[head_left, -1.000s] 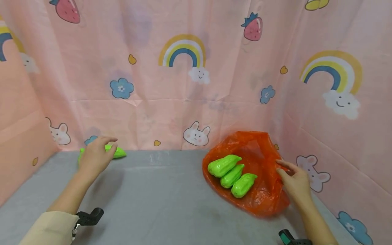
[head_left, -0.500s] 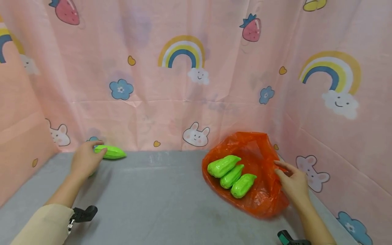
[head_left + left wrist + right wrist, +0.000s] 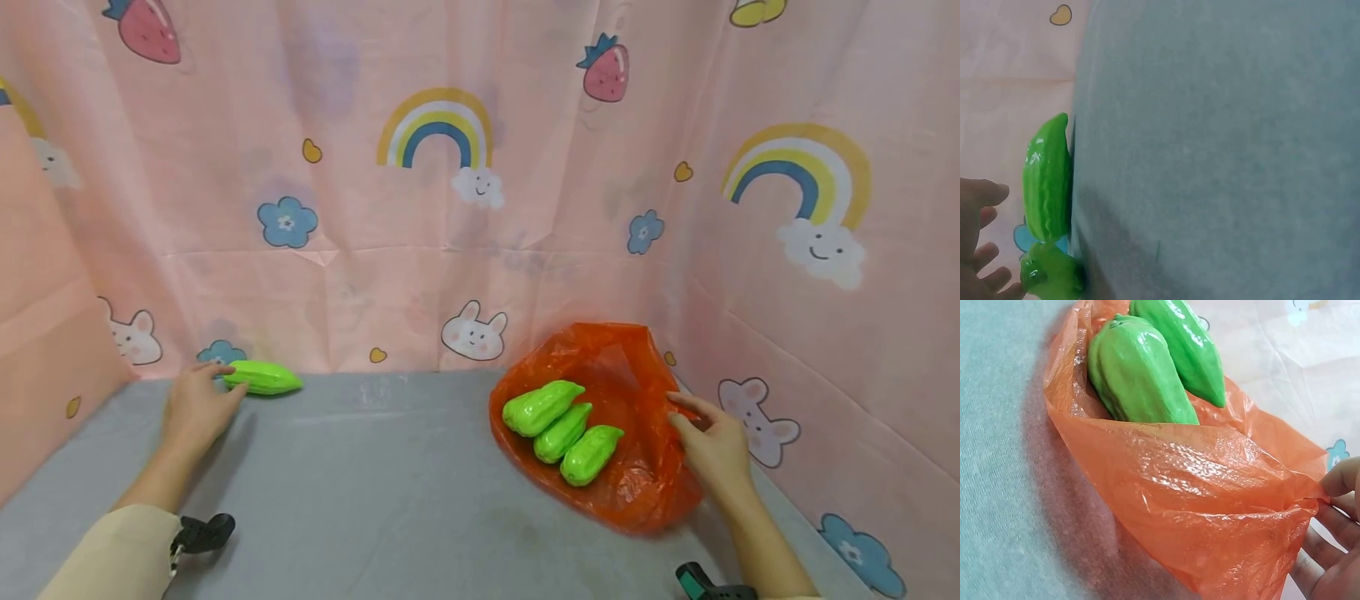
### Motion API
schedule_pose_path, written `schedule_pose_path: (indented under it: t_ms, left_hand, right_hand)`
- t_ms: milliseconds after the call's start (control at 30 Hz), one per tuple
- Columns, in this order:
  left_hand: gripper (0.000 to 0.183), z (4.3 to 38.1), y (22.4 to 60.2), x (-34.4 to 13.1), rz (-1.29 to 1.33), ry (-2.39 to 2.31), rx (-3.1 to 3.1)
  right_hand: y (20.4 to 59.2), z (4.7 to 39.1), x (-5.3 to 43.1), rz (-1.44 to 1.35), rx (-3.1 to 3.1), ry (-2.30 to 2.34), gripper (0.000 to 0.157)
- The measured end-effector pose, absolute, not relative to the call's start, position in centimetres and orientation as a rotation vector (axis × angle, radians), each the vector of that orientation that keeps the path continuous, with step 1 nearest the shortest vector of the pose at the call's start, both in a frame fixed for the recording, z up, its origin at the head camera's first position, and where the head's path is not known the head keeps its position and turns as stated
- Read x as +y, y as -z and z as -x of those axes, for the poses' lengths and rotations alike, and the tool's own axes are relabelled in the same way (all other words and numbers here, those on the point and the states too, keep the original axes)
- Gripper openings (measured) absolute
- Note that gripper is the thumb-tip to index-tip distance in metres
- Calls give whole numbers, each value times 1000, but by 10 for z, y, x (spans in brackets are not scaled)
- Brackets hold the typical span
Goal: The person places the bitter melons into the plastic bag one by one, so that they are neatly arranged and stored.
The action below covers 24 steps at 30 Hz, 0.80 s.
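L grip (image 3: 197,407) spread, empty, nr green veg (image 3: 264,378); R grip (image 3: 717,444) pinches red bag (image 3: 637,493).

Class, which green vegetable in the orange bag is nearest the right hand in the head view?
The frontmost vegetable, lowest in view; the others lie farther left and back.

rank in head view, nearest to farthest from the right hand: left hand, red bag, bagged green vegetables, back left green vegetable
1. Red bag: pinched by the right hand
2. Bagged green vegetables: toward bag's left
3. Back left green vegetable: along table's back edge
4. Left hand: far left
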<state>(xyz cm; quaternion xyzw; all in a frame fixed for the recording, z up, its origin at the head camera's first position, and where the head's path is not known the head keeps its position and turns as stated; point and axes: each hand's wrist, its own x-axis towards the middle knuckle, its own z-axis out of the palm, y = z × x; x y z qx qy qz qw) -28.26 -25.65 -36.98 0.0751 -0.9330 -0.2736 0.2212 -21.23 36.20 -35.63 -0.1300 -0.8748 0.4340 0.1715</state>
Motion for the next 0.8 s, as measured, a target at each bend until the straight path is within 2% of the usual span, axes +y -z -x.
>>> schedule_pose_path:
  t_ms: [200, 567, 800]
  left_hand:
    - [47, 281, 374, -267, -333, 732, -2632]
    - [50, 273, 399, -281, -294, 713, -2580]
    - [40, 274, 399, -284, -249, 713, -2561]
  right_hand:
    - [357, 212, 360, 351, -2479, -1239, 41]
    - [355, 213, 361, 325, -2486, -1200, 41]
    - [356, 212, 360, 333, -2486, -1188, 40]
